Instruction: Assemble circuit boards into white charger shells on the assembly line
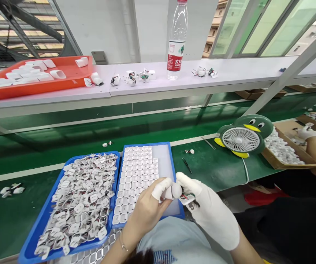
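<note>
Close to my body, my left hand [148,206], bare apart from a white finger cover, is closed around a white plastic housing [172,191] with a rounded end. My right hand [214,211] wears a white glove and pinches a small circuit assembly [186,198] with red and dark wires. The two pieces are side by side between my fingertips; whether they touch I cannot tell. Below and behind my hands lies a blue-rimmed tray [171,154] with rows of white square housings [137,170]. Left of it, another blue tray [54,196] is heaped with wired white parts [85,194].
A shelf [147,90] carries a red bin [72,82], loose wired parts and a water bottle [177,44]. Tweezers [186,165] and a green penguin fan [242,135] are on the green bench. At right, a co-worker's gloved hand [308,132] is beside a carton [306,163] of white parts.
</note>
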Motion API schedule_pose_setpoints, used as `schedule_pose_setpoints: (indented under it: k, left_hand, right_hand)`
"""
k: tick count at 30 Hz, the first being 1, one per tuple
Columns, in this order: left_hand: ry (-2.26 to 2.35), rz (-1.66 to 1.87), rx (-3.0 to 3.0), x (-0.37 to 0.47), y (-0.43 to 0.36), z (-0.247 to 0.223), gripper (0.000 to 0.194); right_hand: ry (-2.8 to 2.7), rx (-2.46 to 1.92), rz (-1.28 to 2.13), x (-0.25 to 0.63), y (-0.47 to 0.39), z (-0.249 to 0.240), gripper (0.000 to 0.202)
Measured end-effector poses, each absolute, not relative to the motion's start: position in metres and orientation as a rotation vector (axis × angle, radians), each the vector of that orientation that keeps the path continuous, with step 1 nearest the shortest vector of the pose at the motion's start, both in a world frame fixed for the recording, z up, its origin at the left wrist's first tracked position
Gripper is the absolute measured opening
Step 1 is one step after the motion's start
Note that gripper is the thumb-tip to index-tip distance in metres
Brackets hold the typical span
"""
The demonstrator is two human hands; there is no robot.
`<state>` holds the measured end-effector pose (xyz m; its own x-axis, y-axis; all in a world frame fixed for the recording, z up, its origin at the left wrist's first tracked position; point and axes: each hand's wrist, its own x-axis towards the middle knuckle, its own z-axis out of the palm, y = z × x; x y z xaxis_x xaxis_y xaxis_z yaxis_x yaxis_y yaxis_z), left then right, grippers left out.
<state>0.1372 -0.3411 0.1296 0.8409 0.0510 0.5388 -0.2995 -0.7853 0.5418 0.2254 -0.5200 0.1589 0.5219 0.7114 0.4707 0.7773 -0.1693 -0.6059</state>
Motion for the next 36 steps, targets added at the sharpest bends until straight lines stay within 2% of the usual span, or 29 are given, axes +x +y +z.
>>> schedule_pose_setpoints:
  k: [8,14,21,28,32,36]
  left_hand:
    - [-0.12,0.661,2.339,0.142,-0.345,0.129,0.041]
    - [-0.203,0.666,2.341,0.144,-0.348,0.136,0.043]
    - [-0.213,0.655,2.348,0.146,-0.353,0.135,0.042]
    - [-0.109,0.6,2.365,0.148,-0.35,0.122,0.04]
    - [0.102,0.494,2.381,0.148,-0.347,0.116,0.037]
    - [0.136,0.502,2.337,0.149,-0.351,0.118,0.04]
  right_hand:
    - [-1.276,-1.954,-0.011,0.234,-0.52,0.162,0.083]
    - [-1.288,-1.881,0.022,0.241,-0.516,0.157,0.087]
    - [-1.224,-1.816,-0.018,0.243,-0.519,0.151,0.072]
    - [-1.045,-1.74,-0.103,0.246,-0.527,0.136,0.048]
    - [-0.66,-1.489,0.052,0.246,-0.532,0.125,0.039]
    - [-0.538,-1.347,0.176,0.248,-0.53,0.115,0.031]
